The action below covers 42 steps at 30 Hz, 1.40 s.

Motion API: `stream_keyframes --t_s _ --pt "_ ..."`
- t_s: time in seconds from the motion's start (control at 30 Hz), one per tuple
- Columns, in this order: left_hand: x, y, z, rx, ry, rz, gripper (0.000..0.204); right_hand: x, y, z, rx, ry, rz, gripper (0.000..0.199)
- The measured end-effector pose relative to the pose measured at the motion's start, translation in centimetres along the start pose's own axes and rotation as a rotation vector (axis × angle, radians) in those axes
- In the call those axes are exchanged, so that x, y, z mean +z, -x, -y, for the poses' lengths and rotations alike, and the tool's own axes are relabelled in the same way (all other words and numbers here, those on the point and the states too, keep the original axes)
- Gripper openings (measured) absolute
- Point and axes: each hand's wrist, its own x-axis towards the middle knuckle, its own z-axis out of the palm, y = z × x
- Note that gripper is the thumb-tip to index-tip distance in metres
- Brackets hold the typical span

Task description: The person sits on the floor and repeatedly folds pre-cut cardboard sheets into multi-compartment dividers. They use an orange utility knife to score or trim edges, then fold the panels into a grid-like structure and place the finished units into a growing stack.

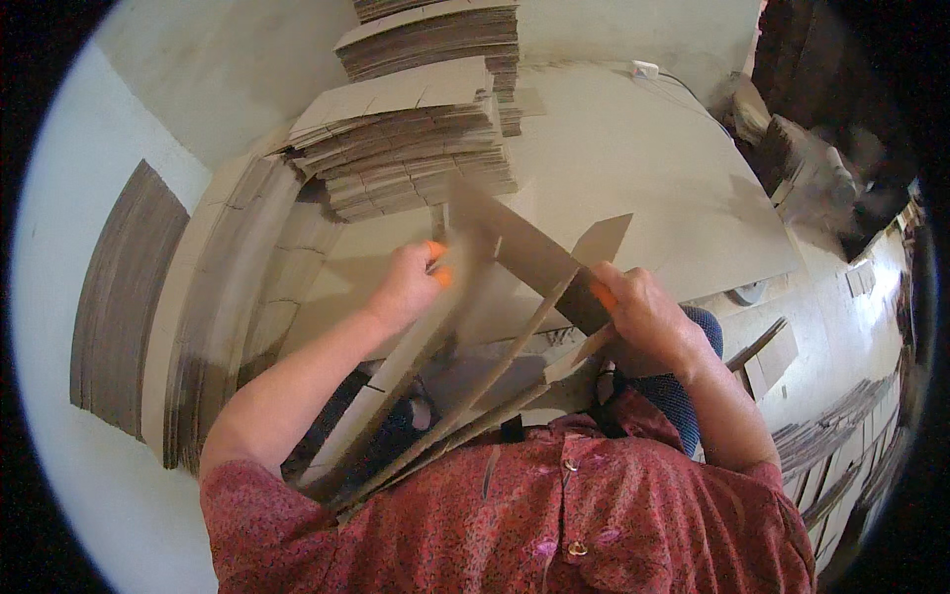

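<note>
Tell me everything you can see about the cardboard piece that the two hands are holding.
The cardboard piece is flat, brown corrugated board with flaps and creases, partly opened. It is held tilted above the pale work table, in front of the person's chest. The left hand grips its left edge, the right hand its right edge; both show orange fingertip covers. Its lower panels slant down toward the lap. It is slightly blurred. A stack of flat boards lies behind it.
</note>
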Motion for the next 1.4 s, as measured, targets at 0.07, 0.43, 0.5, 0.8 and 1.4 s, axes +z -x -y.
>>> stream_keyframes --t_s 0.07,0.43,0.5,0.8,1.4 --pt "0.6 -0.3 -0.7 0.035 0.020 0.009 0.016 0.6 -0.2 -1.0 -0.037 0.091 0.023 0.010" --pt "-3.4 -9.2 -2.0 0.426 -0.316 -0.439 0.040 -1.2 -5.0 -9.1 0.087 0.310 -0.055 0.013" --pt "-5.0 -12.3 -2.1 0.499 -0.548 -0.571 0.045 -1.2 -6.1 -11.6 0.071 0.334 -0.085 0.014" --pt "-7.1 -20.2 -2.6 0.307 -0.738 -0.486 0.034 -3.5 -12.1 -18.3 0.018 0.474 -0.230 0.023" --pt "5.4 -4.7 -9.7 0.684 -0.247 -0.251 0.043 -4.7 0.7 -5.9 0.147 -0.425 -0.761 0.025"
